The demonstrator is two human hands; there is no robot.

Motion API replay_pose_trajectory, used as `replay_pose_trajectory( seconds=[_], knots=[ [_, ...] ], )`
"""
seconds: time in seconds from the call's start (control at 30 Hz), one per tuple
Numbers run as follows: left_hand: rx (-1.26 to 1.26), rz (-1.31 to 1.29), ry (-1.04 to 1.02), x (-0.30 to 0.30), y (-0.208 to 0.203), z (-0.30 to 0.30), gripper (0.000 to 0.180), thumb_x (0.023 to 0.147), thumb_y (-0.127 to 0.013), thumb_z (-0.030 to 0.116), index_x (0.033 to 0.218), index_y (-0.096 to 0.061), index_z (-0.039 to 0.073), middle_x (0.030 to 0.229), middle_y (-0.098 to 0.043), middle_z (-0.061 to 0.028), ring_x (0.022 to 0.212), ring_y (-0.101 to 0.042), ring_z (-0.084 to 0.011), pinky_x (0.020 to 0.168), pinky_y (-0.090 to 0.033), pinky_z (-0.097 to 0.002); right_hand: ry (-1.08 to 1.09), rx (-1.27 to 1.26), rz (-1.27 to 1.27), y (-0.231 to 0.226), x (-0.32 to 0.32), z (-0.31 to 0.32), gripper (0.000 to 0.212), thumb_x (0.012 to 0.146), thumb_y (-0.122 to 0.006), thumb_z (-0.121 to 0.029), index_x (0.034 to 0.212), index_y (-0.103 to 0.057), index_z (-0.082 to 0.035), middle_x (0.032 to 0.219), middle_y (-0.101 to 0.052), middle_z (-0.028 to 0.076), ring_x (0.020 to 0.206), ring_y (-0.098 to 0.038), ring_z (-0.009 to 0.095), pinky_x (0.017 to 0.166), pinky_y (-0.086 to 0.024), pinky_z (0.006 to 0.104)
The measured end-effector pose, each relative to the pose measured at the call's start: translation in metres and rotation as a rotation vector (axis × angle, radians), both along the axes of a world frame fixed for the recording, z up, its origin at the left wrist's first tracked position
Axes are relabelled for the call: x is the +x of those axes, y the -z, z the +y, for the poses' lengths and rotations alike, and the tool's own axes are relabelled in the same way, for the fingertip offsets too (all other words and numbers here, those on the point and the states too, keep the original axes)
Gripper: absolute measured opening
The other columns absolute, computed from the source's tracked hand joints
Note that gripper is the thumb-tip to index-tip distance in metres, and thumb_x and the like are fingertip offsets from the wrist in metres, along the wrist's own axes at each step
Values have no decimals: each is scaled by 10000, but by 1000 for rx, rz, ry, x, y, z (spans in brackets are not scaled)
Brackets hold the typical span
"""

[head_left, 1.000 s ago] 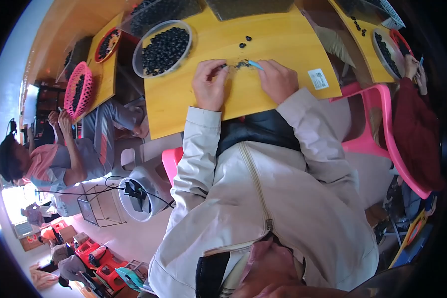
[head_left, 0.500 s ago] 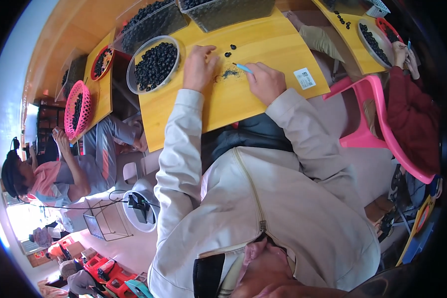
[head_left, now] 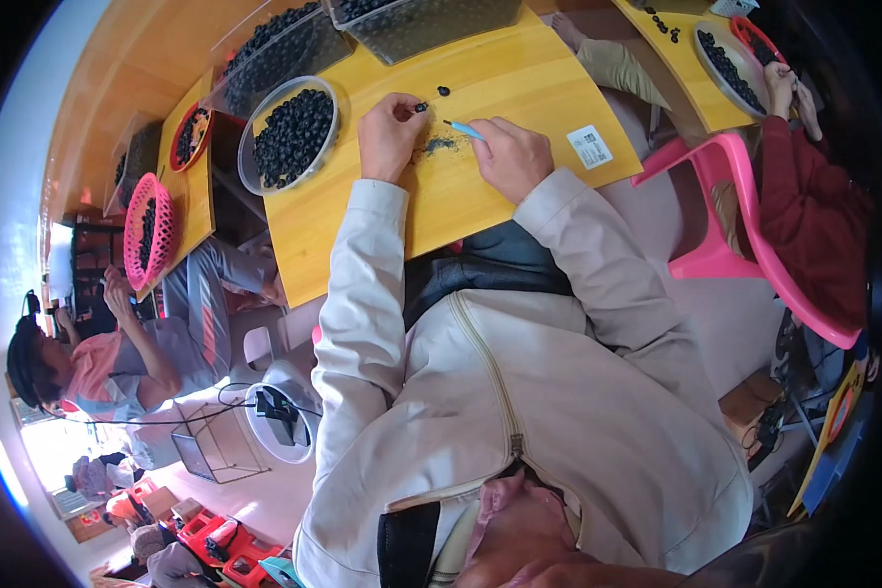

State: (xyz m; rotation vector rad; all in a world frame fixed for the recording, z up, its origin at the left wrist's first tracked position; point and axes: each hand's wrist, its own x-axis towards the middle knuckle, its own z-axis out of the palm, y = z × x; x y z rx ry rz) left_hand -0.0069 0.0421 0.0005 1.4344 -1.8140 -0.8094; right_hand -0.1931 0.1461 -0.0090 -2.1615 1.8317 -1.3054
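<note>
Between the thumb and fingertips of my left hand [head_left: 389, 135] is a small black ball [head_left: 421, 107], bead-like or berry-like; I cannot tell which. My right hand [head_left: 516, 159] grips a slim light-blue pen-like tool [head_left: 467, 130], its dark tip pointing left toward that ball, apart from it. Dark crumbs [head_left: 439, 146] lie scattered on the yellow table [head_left: 363, 245] between my hands. One loose black ball [head_left: 443, 90] rests just beyond them. To the left of my left hand stands a round clear tub [head_left: 335, 118] full of similar black balls.
Two clear bins [head_left: 431, 34] [head_left: 284, 64] of black balls stand along the far edge. A white label [head_left: 589, 147] is on the table's right side. A pink chair [head_left: 745, 216] stands to the right. People work at neighbouring tables on both sides, with pink and red baskets [head_left: 149, 235].
My left hand has taken one of the two loose balls off the table and closed its fingertips on it. My right hand still holds the blue tool. The view has shifted slightly.
</note>
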Motion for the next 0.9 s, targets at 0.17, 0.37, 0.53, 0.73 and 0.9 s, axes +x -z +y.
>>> replay_pose_trajectory(
  seconds=[0.17,0.37,0.53,0.73,0.9],
  knots=[
    [-20,420,-24,13,1,36,247,850,-792,-6,1088,-741,-48,948,-733,-62,822,-670,-102,767,-550,-243,-5,-12,5,1,4,1,106,912,-700,-171,984,-713,-93,876,-707,105,771,-710,353,675,-576,478],
    [-27,546,-59,8,24,74,260,879,-756,-36,1139,-735,-36,1002,-664,-37,853,-629,-96,806,-525,-226,-22,14,52,4,9,3,128,906,-716,-133,1027,-741,-101,887,-718,105,781,-706,333,660,-569,429],
    [-125,572,-32,4,29,78,291,885,-745,-62,1170,-712,-17,1030,-633,-17,891,-601,-82,830,-516,-218,-60,-111,69,7,10,2,99,884,-727,-152,967,-698,-105,833,-683,80,739,-707,310,612,-562,457],
    [-104,556,-46,3,30,77,294,860,-772,-48,1146,-710,-20,990,-625,-39,837,-602,-96,789,-532,-231,-111,-176,199,10,11,2,92,861,-726,-141,937,-684,-112,767,-634,58,696,-697,262,584,-556,420],
    [-125,506,-49,2,26,79,293,853,-773,-47,1138,-714,-16,972,-636,-43,814,-612,-98,767,-537,-232,-126,-140,226,7,11,5,153,868,-744,-119,1017,-728,-93,804,-660,71,717,-697,270,615,-560,397]
  ],
)
